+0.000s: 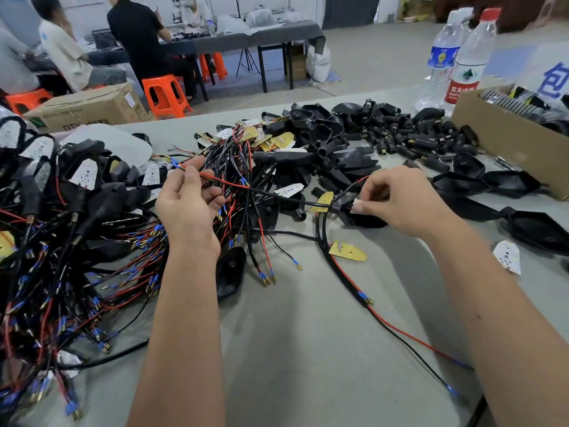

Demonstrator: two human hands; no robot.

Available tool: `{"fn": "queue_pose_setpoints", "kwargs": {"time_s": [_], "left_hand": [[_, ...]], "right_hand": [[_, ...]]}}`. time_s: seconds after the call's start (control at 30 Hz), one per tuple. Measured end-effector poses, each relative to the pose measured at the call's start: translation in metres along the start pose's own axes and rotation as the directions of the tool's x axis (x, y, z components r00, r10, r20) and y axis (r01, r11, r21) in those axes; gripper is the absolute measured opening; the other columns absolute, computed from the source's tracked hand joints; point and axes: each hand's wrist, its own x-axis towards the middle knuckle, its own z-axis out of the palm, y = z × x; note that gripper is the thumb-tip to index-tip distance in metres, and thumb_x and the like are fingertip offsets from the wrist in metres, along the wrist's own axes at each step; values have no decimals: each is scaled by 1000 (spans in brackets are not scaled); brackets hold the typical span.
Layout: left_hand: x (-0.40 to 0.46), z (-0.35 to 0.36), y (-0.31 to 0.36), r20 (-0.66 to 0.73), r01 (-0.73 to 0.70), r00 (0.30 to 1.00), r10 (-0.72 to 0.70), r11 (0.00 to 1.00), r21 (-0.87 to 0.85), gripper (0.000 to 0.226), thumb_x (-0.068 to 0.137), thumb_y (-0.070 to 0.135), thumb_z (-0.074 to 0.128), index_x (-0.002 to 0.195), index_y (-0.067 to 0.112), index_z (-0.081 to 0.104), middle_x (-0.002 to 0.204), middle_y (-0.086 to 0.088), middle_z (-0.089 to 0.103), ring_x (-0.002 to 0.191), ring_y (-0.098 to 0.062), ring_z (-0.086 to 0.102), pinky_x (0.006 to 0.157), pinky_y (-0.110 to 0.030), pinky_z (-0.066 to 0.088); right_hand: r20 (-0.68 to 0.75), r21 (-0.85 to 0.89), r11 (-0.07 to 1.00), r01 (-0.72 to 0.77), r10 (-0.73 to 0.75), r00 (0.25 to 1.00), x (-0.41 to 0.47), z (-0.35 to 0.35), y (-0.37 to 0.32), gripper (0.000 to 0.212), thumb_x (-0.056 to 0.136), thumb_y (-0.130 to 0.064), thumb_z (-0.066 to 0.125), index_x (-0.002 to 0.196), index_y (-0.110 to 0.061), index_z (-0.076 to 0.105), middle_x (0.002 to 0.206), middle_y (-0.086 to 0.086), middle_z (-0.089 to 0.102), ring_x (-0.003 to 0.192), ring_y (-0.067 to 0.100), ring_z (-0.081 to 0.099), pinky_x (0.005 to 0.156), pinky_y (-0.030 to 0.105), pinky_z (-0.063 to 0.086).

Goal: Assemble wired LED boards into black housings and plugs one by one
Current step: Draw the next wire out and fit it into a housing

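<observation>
LED board (357, 207) with red and black wires sits right of the frame's centre, partly tucked into a black housing (366, 218) that rests on the grey tabletop (308, 349). In this single head view we look down at our own two bare forearms reaching up from the bottom edge.

Our right hand (400, 201), right of centre, has its grip closed in a pinch: thumb and fingertips hold the white end of the board at the housing's mouth. Our left hand (187, 204), left of centre, is turned palm up with fingers curled, its grip closed around the board's wire pair (221, 180), which runs taut across the middle of the frame towards the right hand.

Behind the left hand, at centre, lies a tangle of loose wired boards (246, 155), some showing yellow backs. Along the left edge we see a heap of finished assemblies (61, 211) with blue-tipped wire ends spilling to the lower left. Across the upper middle lies a pile of empty black housings (317, 131), and to its right a scatter of small black plugs (412, 140). A cardboard box (508, 140) stands at the right edge, with two water bottles (462, 57) just behind it in the upper right.

In the upper left, well apart from us, people sit on orange stools (166, 94) at another table (246, 38).
</observation>
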Motion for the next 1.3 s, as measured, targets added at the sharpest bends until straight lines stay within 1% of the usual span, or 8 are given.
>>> {"fn": "queue_pose_setpoints", "kwargs": {"time_s": [0.27,0.6,0.73,0.9,1.03,1.13,1.23,1.3], "left_hand": [[-3,2,3,-8,32,999,-33,997,-71,26,111,14,44,110,6,68,90,-7,62,66,-14,67,71,-25,58],[0,-1,1,-5,36,999,-37,994,-106,26,111,14,43,114,1,67,87,-6,63,66,-14,68,73,-25,58],[1,-1,0,-6,38,999,-39,991,-127,27,111,15,43,108,3,67,85,-6,64,66,-15,68,73,-26,58],[4,-1,-1,-12,17,1000,-18,997,-78,30,112,20,42,108,5,68,86,-6,66,64,-15,66,63,-23,56],[-3,25,-4,44,-152,988,146,973,176,28,110,20,46,102,15,72,83,2,70,61,-5,55,55,-21,45],[-21,59,-8,247,-394,914,322,850,350,24,105,26,54,97,26,77,81,8,72,70,-4,59,70,-18,47],[-34,88,-12,453,-594,794,405,677,435,26,102,27,56,95,19,79,86,5,75,85,-15,64,86,-33,49],[-37,101,-16,558,-646,743,370,614,453,25,102,24,55,96,16,78,88,3,74,92,-19,63,90,-42,48]], "right_hand": [[101,-1,1000,-6,6,995,1,-4,-10,19,89,-29,80,71,-25,74,104,-1,64,94,16,62,82,32,50],[-32,-42,998,-52,51,998,3,17,0,32,80,-31,87,79,-18,58,77,-4,62,66,10,53,57,25,39],[125,-29,997,-76,79,989,4,20,2,11,89,-35,79,88,-30,70,77,-12,68,69,6,57,62,23,41],[343,-31,988,-151,153,927,1,7,0,38,84,-44,82,64,-17,65,53,-6,62,45,6,53,49,24,41],[492,-136,961,-241,277,825,-6,-1,-9,43,85,-49,77,64,-16,58,50,2,63,40,15,55,43,22,41],[549,-154,944,-292,328,769,-10,-1,-15,49,86,-57,73,66,-14,63,54,5,67,41,18,53,43,22,41],[631,-191,931,-310,358,688,-12,-20,-16,67,80,-76,65,66,-10,69,60,6,71,43,17,55,41,20,42],[560,-216,925,-312,380,736,-5,-39,-8,69,79,-77,64,69,-10,74,63,3,73,45,15,57,41,20,42]]}}
